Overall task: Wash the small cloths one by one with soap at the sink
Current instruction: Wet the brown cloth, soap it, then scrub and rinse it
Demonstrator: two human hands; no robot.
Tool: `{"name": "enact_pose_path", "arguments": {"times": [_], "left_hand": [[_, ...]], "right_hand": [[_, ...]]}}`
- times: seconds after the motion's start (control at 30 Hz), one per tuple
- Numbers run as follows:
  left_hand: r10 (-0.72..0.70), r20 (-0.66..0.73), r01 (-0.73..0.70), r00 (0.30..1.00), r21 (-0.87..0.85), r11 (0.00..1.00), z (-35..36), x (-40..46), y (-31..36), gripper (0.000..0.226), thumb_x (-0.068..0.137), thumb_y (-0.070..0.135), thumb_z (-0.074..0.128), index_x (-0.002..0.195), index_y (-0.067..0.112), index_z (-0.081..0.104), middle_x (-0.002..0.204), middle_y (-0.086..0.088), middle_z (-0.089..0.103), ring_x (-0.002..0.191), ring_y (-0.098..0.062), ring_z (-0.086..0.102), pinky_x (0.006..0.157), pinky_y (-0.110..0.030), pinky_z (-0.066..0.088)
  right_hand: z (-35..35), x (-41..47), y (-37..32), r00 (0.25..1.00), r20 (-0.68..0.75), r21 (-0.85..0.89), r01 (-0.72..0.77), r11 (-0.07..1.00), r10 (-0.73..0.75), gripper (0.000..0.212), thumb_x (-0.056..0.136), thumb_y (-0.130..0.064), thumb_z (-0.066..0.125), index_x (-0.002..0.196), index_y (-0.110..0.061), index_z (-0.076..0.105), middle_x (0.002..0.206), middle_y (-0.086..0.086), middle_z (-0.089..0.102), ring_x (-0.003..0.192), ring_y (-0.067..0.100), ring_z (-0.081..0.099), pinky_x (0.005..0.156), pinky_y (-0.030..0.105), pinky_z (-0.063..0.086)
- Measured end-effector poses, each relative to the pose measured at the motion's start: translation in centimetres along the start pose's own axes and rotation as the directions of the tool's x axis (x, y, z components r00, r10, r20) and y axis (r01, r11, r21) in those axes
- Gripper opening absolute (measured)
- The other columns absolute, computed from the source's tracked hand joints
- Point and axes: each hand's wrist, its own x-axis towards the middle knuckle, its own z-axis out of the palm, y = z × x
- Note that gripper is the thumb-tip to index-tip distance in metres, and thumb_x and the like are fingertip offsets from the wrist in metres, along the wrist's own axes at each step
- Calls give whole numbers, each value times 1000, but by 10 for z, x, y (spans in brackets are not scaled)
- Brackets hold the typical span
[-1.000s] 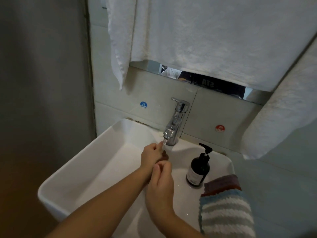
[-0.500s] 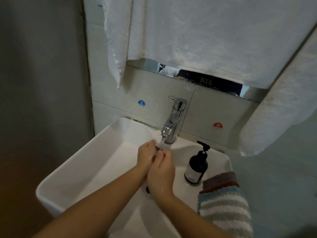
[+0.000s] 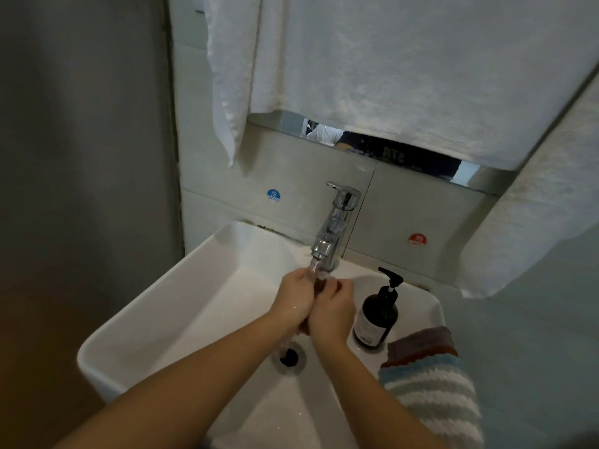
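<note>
Over the white sink [image 3: 136, 322], my left hand [image 3: 295, 299] and my right hand [image 3: 332, 311] are pressed together right under the chrome tap [image 3: 334, 228]. Water runs from the spout onto them. Both hands grip a small brown cloth [image 3: 320, 284]; only a sliver of it shows between the fingers and below the palms. A dark pump bottle of soap [image 3: 376, 319] stands on the sink's right rim, just right of my right hand. Further small cloths [image 3: 428, 393] lie stacked on the right corner, a blue-and-white striped one on top of brown ones.
The drain [image 3: 289, 356] sits in the basin below my hands. White towels [image 3: 389, 76] hang over the mirror above the tap and at the right [image 3: 534, 222]. A grey wall [image 3: 81, 189] closes the left side. Cold and hot stickers flank the tap.
My hands have closed together around the cloth, with the right hand moving up beside the left under the running water. The view has shifted slightly.
</note>
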Motion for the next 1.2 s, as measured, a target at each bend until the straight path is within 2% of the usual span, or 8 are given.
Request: {"name": "enact_pose_path", "arguments": {"times": [0.2,0.43,0.5,0.6,0.7,0.8,0.97,1.2], "left_hand": [[96,-225,-70,970,121,990,-22,8,-5,29,102,29,43,88,9,58,83,-7,61,79,-21,57,78,-38,47],[65,49,-65,997,-16,998,-4,-29,4,39,105,34,38,83,12,61,71,-7,63,61,-19,60,48,-25,48],[185,-49,-181,982,77,980,-6,-26,2,39,105,33,39,75,14,56,68,-3,58,63,-16,55,56,-27,44],[282,-291,-213,914,248,945,-18,-10,-4,42,103,33,40,67,15,50,67,-3,56,69,-21,54,65,-36,41],[247,-259,-176,934,267,947,-21,-7,-10,44,103,33,37,68,15,56,71,-6,63,72,-24,60,68,-36,45],[211,-52,-196,976,203,959,-11,-18,-16,43,103,35,40,72,15,62,70,-6,67,64,-21,65,57,-28,48],[261,-257,-155,931,369,917,-28,-3,-10,42,99,37,50,65,13,51,62,-2,56,66,-23,55,61,-32,39],[193,-68,-162,979,320,934,-12,-16,-12,32,99,27,47,73,13,60,70,-7,65,68,-29,67,54,-33,52]], "right_hand": [[2,-21,6,941,338,6,28,1000,-28,28,102,-26,40,82,-15,55,75,4,63,68,15,64,60,35,55],[0,23,-2,982,-27,280,-170,945,185,23,104,-24,39,100,-8,55,86,7,61,77,21,59,68,33,49],[9,13,3,924,189,335,-378,863,332,25,101,-19,40,100,-3,59,83,13,62,75,26,60,62,34,52],[18,-16,0,884,402,139,-318,938,240,20,99,-13,46,87,-5,60,70,9,58,63,23,62,47,26,45],[13,-12,-7,917,345,150,-264,953,200,26,99,-11,45,79,-3,60,62,10,57,52,16,63,41,20,43],[11,8,-1,950,192,326,-299,897,247,32,100,-25,46,79,-5,60,72,15,62,70,30,63,61,34,49],[11,-16,0,929,351,184,-187,965,114,27,100,-22,43,84,-8,60,74,10,63,65,25,60,53,32,48],[2,-1,-8,984,101,210,-162,964,144,24,101,-21,42,85,-8,55,78,11,62,74,29,62,70,43,53]]}}
